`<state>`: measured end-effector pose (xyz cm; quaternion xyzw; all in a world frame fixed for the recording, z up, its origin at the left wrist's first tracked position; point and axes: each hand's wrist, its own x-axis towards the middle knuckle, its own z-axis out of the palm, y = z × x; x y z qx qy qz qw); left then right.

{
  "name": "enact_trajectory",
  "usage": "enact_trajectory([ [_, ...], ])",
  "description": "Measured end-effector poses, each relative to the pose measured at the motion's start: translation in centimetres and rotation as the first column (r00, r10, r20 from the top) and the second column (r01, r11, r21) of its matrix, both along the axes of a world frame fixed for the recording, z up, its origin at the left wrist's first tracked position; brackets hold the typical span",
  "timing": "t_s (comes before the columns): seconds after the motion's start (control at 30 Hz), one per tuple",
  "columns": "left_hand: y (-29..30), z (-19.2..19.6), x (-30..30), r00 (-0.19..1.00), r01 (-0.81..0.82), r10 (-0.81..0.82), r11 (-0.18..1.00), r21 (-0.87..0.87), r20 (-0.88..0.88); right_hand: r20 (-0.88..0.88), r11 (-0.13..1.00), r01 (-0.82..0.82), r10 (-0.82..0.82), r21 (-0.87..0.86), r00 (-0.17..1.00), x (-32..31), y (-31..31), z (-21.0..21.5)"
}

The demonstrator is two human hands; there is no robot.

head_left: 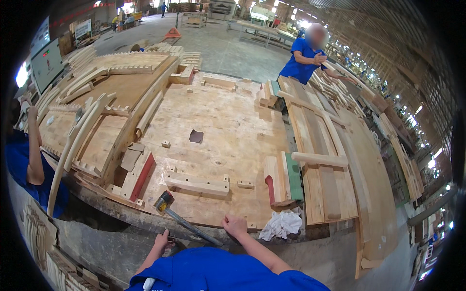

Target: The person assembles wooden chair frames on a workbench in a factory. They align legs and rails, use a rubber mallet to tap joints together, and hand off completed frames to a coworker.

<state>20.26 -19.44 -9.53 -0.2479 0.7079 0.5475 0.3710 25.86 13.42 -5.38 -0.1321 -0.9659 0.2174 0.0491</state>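
**Inspector:** Report the hands

**Assistant:** The right hand (235, 225) rests on the near edge of the workbench (218, 126), knuckles up, fingers curled down over the edge and close together; it grips nothing that I can make out. The left hand (162, 239) is below the bench edge, closed round something dark and small, which I cannot identify; fingers bunched together

**Inspector:** Nearest tool?

**Assistant:** A hammer (182, 219) lies on the bench between the two hands. Its yellow-and-black head points to the far left, its grey handle runs toward the wearer and overhangs the edge. Neither hand touches it; the right hand is just beside the handle

**Inspector:** Surroundings?

**Assistant:** A drilled wooden block (196, 184) lies flat just beyond the hammer head. A white rag (281, 224) is crumpled at the edge, right of the right hand. Curved wooden rails (77, 140) sit stacked at the left end of the bench, and long planks (320, 160) lie at the right. A person in a blue shirt (303, 60) stands at the far side, and another blue sleeve (24, 165) shows at the left rim
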Motion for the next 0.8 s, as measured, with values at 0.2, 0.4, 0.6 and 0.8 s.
enact_trajectory([
  [0.2,0.7,-0.9,0.5,0.992,-0.072,0.070,0.997,-0.018,-0.107,-0.039,1.000,-0.003,0.002,-0.017,0.999,-0.1,0.0,0.0],
  [0.4,0.3,-1.0,0.4,0.979,0.091,-0.123,0.977,-0.191,-0.165,-0.083,1.000,0.007,-0.006,0.011,0.997,-0.1,0.0,-0.4],
  [0.6,0.2,-1.2,0.5,0.965,0.099,-0.150,0.968,-0.231,-0.214,-0.071,1.000,0.003,-0.004,-0.018,0.997,-0.1,0.0,-0.2],
  [0.8,0.2,-0.7,0.5,0.964,0.136,-0.180,0.967,-0.217,-0.195,-0.065,1.000,0.012,-0.012,-0.009,0.998,0.0,0.0,-0.4],
])
